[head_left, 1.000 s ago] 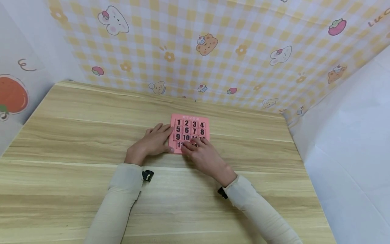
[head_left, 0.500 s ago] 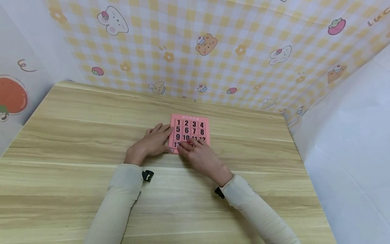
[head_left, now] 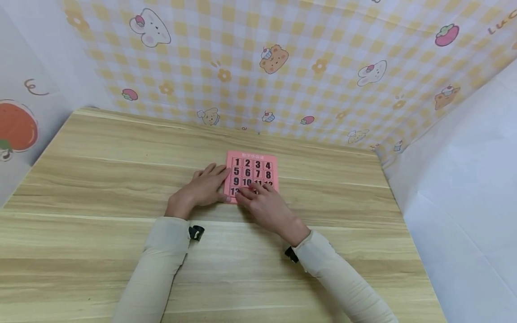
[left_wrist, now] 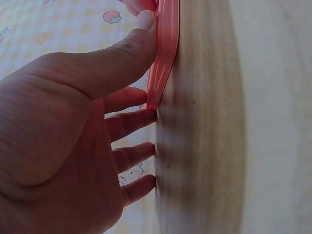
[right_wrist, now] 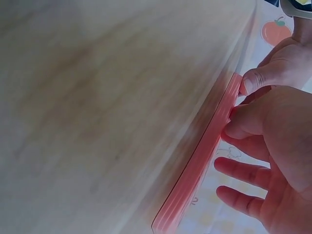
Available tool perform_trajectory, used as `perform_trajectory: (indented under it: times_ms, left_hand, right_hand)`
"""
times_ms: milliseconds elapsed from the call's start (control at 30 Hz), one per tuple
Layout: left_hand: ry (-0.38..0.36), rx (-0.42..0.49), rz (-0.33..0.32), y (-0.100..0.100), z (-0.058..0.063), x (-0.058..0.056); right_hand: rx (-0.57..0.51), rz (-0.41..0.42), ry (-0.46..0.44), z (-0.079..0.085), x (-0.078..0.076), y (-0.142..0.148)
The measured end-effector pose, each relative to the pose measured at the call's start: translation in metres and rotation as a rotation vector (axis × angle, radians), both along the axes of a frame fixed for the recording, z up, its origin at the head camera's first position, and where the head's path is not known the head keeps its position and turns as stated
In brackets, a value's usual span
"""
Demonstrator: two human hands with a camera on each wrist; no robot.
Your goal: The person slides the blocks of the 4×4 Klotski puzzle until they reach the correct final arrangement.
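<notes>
A pink number slide puzzle [head_left: 252,156] lies flat on the table, its black-numbered tiles in rows. My left hand [head_left: 202,186] rests at its left side. In the left wrist view the thumb [left_wrist: 131,53] lies over the near left corner, while the other fingers stretch along the side, some tips on the table. My right hand [head_left: 268,206] is over the bottom row, fingertips down on the tiles. Tile 13 [head_left: 233,191] shows at the row's left end; the hand hides the rest of that row. In the right wrist view two fingers [right_wrist: 241,178] extend clear of the puzzle frame [right_wrist: 195,163].
The wooden table [head_left: 101,260] spreads out on all sides of the puzzle. A yellow checked cloth [head_left: 242,58] with cartoon prints hangs behind it, and white sheets [head_left: 464,179] stand at the sides. Each wrist carries a small black device [head_left: 196,233].
Tile 13 has slid left to the end of the bottom row, and my right hand has shifted slightly left with it. In the last half second little differs. My left hand stays put.
</notes>
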State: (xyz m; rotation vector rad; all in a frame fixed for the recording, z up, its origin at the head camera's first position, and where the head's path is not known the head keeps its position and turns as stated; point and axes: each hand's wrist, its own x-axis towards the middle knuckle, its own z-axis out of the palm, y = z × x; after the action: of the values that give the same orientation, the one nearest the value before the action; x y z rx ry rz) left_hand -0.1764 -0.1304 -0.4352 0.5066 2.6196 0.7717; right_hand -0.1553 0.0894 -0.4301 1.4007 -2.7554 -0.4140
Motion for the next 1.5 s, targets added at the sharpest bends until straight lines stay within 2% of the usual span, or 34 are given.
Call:
perform_trajectory:
  times_ms: [300, 500, 900, 1200, 1500]
  left_hand:
    - [-0.007, 0.008, 0.000, 0.001, 0.003, 0.000]
    - [-0.007, 0.005, 0.001, 0.001, 0.001, -0.002]
    - [-0.019, 0.013, 0.010, 0.001, 0.001, -0.001]
    - [-0.021, 0.013, 0.009, 0.002, 0.001, -0.001]
    - [-0.018, 0.008, 0.012, 0.001, 0.000, 0.000]
  right_hand:
    - [-0.037, -0.025, -0.011, 0.005, -0.005, 0.010]
    - [-0.039, -0.033, 0.014, 0.005, -0.008, 0.026]
    - [-0.072, 0.065, 0.078, 0.001, -0.007, 0.049]
    - [-0.034, 0.051, 0.057, 0.000, -0.005, 0.054]
    - [-0.043, 0.030, 0.027, -0.001, -0.004, 0.053]
